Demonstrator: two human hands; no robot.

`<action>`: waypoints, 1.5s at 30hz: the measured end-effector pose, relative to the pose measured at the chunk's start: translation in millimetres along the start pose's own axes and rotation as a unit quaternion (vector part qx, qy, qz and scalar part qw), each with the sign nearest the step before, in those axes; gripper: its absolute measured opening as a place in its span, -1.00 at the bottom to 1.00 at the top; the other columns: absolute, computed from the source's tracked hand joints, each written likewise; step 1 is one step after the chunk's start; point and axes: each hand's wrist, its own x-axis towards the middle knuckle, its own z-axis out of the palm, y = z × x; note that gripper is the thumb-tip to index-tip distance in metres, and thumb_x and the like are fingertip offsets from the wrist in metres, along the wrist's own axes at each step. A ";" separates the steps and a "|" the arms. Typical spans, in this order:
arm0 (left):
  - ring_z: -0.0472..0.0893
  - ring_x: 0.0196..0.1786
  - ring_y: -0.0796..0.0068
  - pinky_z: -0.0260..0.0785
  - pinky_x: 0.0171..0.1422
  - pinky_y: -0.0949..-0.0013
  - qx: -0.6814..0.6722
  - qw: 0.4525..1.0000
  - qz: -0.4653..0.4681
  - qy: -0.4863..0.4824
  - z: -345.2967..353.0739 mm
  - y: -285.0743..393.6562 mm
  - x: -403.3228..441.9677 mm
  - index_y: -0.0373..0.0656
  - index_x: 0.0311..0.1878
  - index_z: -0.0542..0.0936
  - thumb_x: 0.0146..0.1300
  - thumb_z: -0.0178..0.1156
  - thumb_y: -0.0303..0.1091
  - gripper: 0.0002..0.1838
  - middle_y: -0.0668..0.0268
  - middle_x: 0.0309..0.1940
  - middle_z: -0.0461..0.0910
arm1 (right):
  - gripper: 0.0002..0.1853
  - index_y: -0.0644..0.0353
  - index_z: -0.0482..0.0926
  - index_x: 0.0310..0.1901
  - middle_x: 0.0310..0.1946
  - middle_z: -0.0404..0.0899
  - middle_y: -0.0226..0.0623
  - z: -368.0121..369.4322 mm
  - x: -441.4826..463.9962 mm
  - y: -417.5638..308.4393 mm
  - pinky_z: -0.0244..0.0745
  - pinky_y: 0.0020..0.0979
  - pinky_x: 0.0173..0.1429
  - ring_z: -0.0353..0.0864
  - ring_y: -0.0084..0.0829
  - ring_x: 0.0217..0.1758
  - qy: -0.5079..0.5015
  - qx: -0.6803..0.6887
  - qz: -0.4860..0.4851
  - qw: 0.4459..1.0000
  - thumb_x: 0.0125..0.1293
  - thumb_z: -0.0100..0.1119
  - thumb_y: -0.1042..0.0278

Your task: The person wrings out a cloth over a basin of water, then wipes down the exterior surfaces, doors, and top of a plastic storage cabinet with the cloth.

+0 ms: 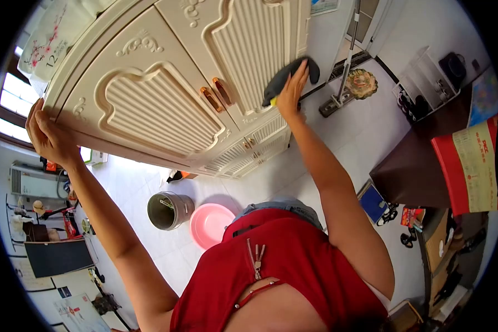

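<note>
A tall cream cabinet (160, 110) with ribbed, carved doors and copper-coloured handles (211, 99) fills the upper left. My left hand (47, 133) rests on the cabinet's left edge, its fingers apart and holding nothing. On the cabinet's right side, my right hand (292, 94) presses a dark grey cloth (276, 81) against the door surface. A small yellow bit shows under that hand. The palm side of my right hand is hidden.
On the floor below stand a grey bucket (183, 206) and a pink basin (211, 226). A mop (344, 83) leans at the upper right, near a white rack (426, 77). A dark brown table (409, 160) stands at the right.
</note>
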 end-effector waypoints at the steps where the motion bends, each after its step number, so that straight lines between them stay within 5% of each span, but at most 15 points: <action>1: 0.57 0.06 0.35 0.39 0.18 0.29 0.022 1.000 0.002 -0.004 0.0 3.5 -0.9 -0.21 0.00 0.68 0.52 -0.07 -0.24 -0.64 0.20 0.02 0.64 | -0.38 0.21 -0.11 0.53 0.44 0.00 0.25 -1.1 23.7 -13.7 -0.04 0.05 0.49 0.01 0.22 0.49 0.026 0.012 -0.001 1.000 0.54 -0.16 0.35; 6: 0.53 0.20 0.29 0.31 0.29 0.19 0.220 0.945 0.242 0.025 1.4 22.1 18.5 -0.07 0.10 0.66 0.45 0.09 -0.22 -0.71 0.31 0.09 0.64 | -0.40 0.32 0.18 0.40 0.26 0.36 0.18 -33.8 153.7 -100.2 0.21 -0.05 0.37 0.32 0.18 0.30 0.088 0.121 -0.188 0.971 0.43 0.08 0.25; 8: 0.51 0.23 0.31 0.29 0.32 0.18 0.173 0.947 0.272 0.001 21.8 69.3 20.5 -0.05 0.12 0.65 0.44 0.11 -0.23 -0.71 0.32 0.12 0.63 | -0.47 0.26 0.19 0.44 0.41 0.21 0.12 -44.0 190.8 -117.0 0.08 -0.16 0.48 0.17 0.07 0.48 0.022 0.193 -0.173 0.966 0.53 -0.08 0.25; 15: 0.39 0.35 0.20 0.11 0.43 0.10 0.212 0.956 0.190 -0.065 125.8 193.1 -0.9 -0.04 0.30 0.52 0.37 0.18 -0.06 -0.51 0.26 0.26 0.50 | -0.50 0.35 0.29 0.33 0.20 0.44 0.15 -36.8 153.2 -45.1 0.37 -0.11 0.26 0.47 0.15 0.20 -0.020 0.238 -0.214 0.947 0.41 0.06 0.37; 21: 0.41 0.19 0.11 0.22 0.29 0.09 0.287 0.946 0.150 -0.008 152.0 189.2 -8.1 -0.18 0.30 0.47 0.37 0.15 0.05 -0.40 0.11 0.13 0.51 | -0.54 0.29 0.32 0.36 0.26 0.44 -0.04 -22.9 32.5 103.8 0.31 -0.28 0.35 0.49 -0.19 0.25 -0.255 0.404 0.122 0.870 0.54 -0.07 0.25; 23: 0.40 0.21 0.11 0.23 0.30 0.09 0.294 0.947 0.129 0.013 156.5 191.0 -11.4 -0.19 0.30 0.46 0.40 0.09 0.06 -0.41 0.10 0.16 0.48 | -0.55 0.25 0.38 0.33 0.18 0.50 -0.17 -0.6 18.5 133.7 0.36 -0.37 0.29 0.52 -0.35 0.16 -0.270 0.397 0.114 0.870 0.55 -0.06 0.17; 25: 0.39 0.23 0.11 0.23 0.31 0.07 0.315 0.944 0.101 0.006 158.0 195.6 -12.7 -0.20 0.30 0.45 0.43 0.03 0.08 -0.41 0.08 0.18 0.47 | -0.56 0.20 0.43 0.29 0.10 0.56 -0.28 2.6 30.9 128.9 0.40 -0.46 0.23 0.55 -0.47 0.08 -0.302 0.460 0.289 0.783 0.55 -0.04 0.11; 27: 0.38 0.24 0.10 0.21 0.32 0.05 0.313 0.943 0.111 0.002 159.6 198.5 -12.8 -0.20 0.32 0.42 0.47 -0.04 0.07 -0.42 0.07 0.20 0.45 | -0.59 0.16 0.48 0.24 0.01 0.60 -0.37 -5.5 66.5 106.3 0.43 -0.54 0.15 0.56 -0.57 -0.01 -0.309 0.528 0.598 0.518 0.54 -0.01 0.08; 28: 0.38 0.24 0.10 0.21 0.32 0.04 0.308 0.943 0.122 0.004 159.5 193.7 -12.5 -0.20 0.32 0.41 0.47 -0.05 0.07 -0.41 0.07 0.20 0.45 | -0.62 0.11 0.53 0.18 -0.12 0.62 -0.46 -17.4 90.8 75.3 0.44 -0.62 0.06 0.54 -0.64 -0.10 -0.314 0.556 0.528 0.560 0.53 0.00 0.07; 30: 0.36 0.27 0.07 0.18 0.34 0.00 0.309 0.944 0.114 0.003 161.3 194.8 -13.9 -0.21 0.34 0.38 0.50 -0.13 0.10 -0.40 0.05 0.21 0.43 | -0.61 0.11 0.48 0.25 0.11 0.55 -0.13 -14.1 104.3 53.7 0.38 -0.41 0.25 0.53 -0.34 0.15 -0.363 0.548 0.380 0.651 0.55 -0.06 0.10; 33: 0.34 0.29 0.05 0.17 0.34 -0.03 0.292 0.953 0.077 0.008 168.5 204.4 -15.9 -0.22 0.33 0.38 0.50 -0.16 0.12 -0.38 0.04 0.21 0.41 | -0.55 0.17 0.38 0.35 0.29 0.44 -0.13 -30.4 132.9 13.1 0.15 -0.34 0.46 0.32 -0.27 0.42 -0.339 0.424 0.164 0.824 0.55 -0.07 0.15; 34: 0.32 0.31 0.04 0.15 0.36 -0.06 0.317 0.945 0.079 -0.002 164.1 200.9 -16.0 -0.23 0.34 0.36 0.51 -0.18 0.09 -0.39 0.04 0.23 0.38 | -0.56 0.01 0.39 0.36 0.38 0.30 0.08 -33.5 132.2 15.3 0.17 -0.21 0.45 0.27 0.06 0.44 -0.326 0.433 0.134 0.829 0.56 -0.14 0.10; 39: 0.31 0.32 0.04 0.19 0.36 -0.04 0.332 0.938 0.095 -0.025 160.8 202.8 -17.2 -0.24 0.38 0.30 0.54 -0.22 0.02 -0.42 0.00 0.26 0.32 | -0.52 0.01 0.36 0.40 0.35 0.35 0.02 -16.3 77.4 84.7 -0.01 -0.09 0.53 0.18 0.09 0.48 -0.357 0.429 0.096 0.824 0.55 -0.19 0.06; 44: 0.30 0.32 0.06 0.21 0.37 -0.02 0.341 0.936 0.085 -0.030 162.4 204.6 -17.1 -0.26 0.38 0.28 0.55 -0.24 0.03 -0.41 0.00 0.27 0.27 | -0.53 0.22 0.41 0.32 0.23 0.48 -0.05 33.9 41.7 149.8 0.19 -0.36 0.46 0.40 -0.22 0.35 -0.406 0.387 0.176 0.809 0.45 0.00 0.21; 45: 0.30 0.32 0.06 0.21 0.37 -0.01 0.344 0.935 0.079 -0.027 162.4 204.5 -17.4 -0.26 0.38 0.28 0.55 -0.24 0.03 -0.41 0.00 0.27 0.26 | -0.53 0.22 0.41 0.31 0.20 0.51 -0.10 46.2 37.1 162.8 0.25 -0.38 0.40 0.46 -0.25 0.28 -0.373 0.475 0.333 0.724 0.45 0.00 0.20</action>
